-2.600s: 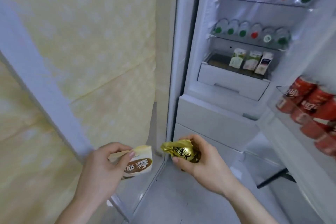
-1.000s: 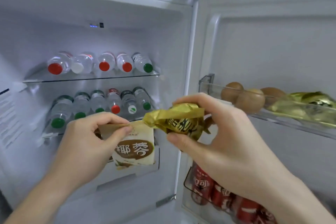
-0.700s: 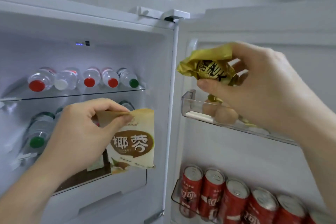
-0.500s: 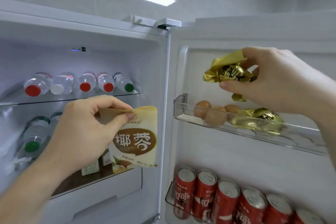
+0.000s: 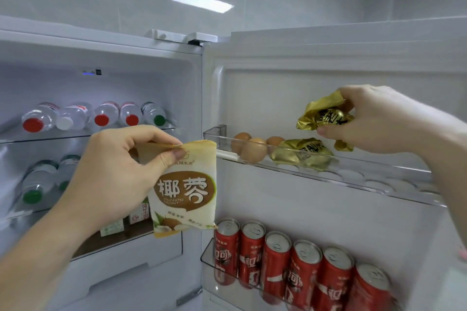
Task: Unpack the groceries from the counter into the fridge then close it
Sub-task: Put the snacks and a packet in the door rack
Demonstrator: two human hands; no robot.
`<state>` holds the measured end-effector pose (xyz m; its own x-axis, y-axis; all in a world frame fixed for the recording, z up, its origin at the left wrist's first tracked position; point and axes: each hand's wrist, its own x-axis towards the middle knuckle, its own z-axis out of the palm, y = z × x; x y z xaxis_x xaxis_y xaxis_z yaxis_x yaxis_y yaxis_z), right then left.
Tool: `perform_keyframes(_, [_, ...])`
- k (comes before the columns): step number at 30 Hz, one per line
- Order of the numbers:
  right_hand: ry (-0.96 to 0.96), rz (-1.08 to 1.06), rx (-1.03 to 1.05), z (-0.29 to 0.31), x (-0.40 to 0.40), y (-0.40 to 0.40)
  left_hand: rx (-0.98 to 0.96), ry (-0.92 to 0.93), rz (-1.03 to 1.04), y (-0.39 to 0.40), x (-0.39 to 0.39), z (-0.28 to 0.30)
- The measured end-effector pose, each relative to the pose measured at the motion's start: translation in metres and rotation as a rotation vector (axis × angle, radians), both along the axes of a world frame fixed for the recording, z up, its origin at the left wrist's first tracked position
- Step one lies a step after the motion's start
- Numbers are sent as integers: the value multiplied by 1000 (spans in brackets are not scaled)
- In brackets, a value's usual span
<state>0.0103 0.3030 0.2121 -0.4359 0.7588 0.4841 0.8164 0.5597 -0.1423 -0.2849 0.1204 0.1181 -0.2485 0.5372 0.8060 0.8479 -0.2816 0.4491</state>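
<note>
Gold-foil snack packet (image 5: 322,117), light and crinkly by the look of it, hangs pinched in the right hand (image 5: 374,121) above the door shelf (image 5: 353,179), while the left hand (image 5: 113,169) pinches the soft coconut pouch (image 5: 185,192) by its top edge.

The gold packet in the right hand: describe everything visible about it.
The gold packet is a small crinkled pouch of shiny foil-like wrap with dark printed characters on its front and a twisted tail hanging below. The right hand pinches it, fingers over the top and thumb underneath. It hangs tilted in the air, above the upper door shelf and touching nothing but the hand. A similar packet lies on that shelf below, beside the eggs.
</note>
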Motion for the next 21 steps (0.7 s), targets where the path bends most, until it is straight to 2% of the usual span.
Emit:
perform_keyframes(5, [-98,-22,-87,-9,5,12,-3,-2,-2,-1,29,-2])
perform_keyframes(9, [-2,7,-121,-12,13,13,-21,-1,33,-7,47,-10])
perform_keyframes(15, [153,45,-11,-25,36,10,-59,-26,105,-18,62,-33])
perform_keyframes(17, [309,130,112,-35,43,0,-89,-29,111,-18,64,-40])
perform_keyframes(19, [542,341,279,-50,45,-21,-104,-40,118,-16,65,-47])
perform_keyframes(21, [602,555,330,-71,41,-43,-123,-51,107,-13,66,-53])
